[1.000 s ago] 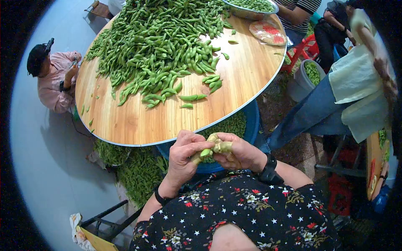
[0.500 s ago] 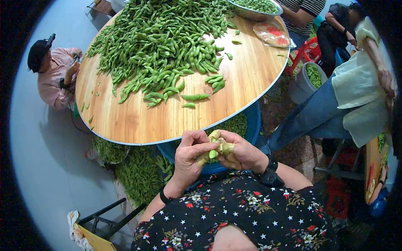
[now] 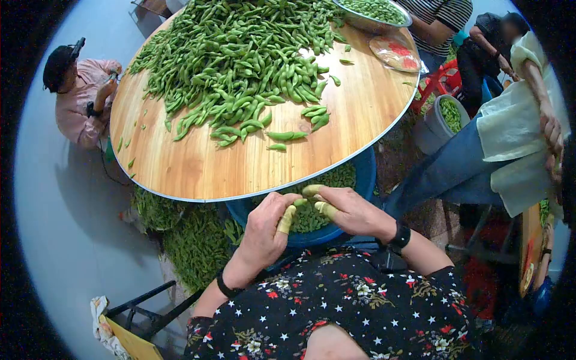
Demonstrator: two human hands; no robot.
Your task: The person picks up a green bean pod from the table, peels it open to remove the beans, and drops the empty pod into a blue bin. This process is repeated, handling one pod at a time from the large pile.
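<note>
Over the blue tub (image 3: 367,180), my left hand (image 3: 264,225) pinches a green soybean pod (image 3: 300,203) between thumb and forefinger. Yellowish wrapping covers my left thumb. My right hand (image 3: 354,211) is close beside the pod, its wrapped thumb and forefinger spread, with no object visible between them. Below both hands, shelled green beans (image 3: 309,219) lie in the tub. On the round wooden table (image 3: 240,174) in front of me is a large heap of soybean pods (image 3: 240,66), with a few loose pods (image 3: 286,136) near me.
A metal bowl of beans (image 3: 372,13) and a plastic-wrapped round item (image 3: 394,53) stand at the table's far right. Piled greenery (image 3: 198,246) covers the floor at left. Co-workers sit left (image 3: 84,102) and right; a white bucket (image 3: 441,123) stands at right.
My hands have drawn apart from their close grip together. My right thumb and forefinger have spread, while the left still pinches a pod. The view has shifted slightly.
</note>
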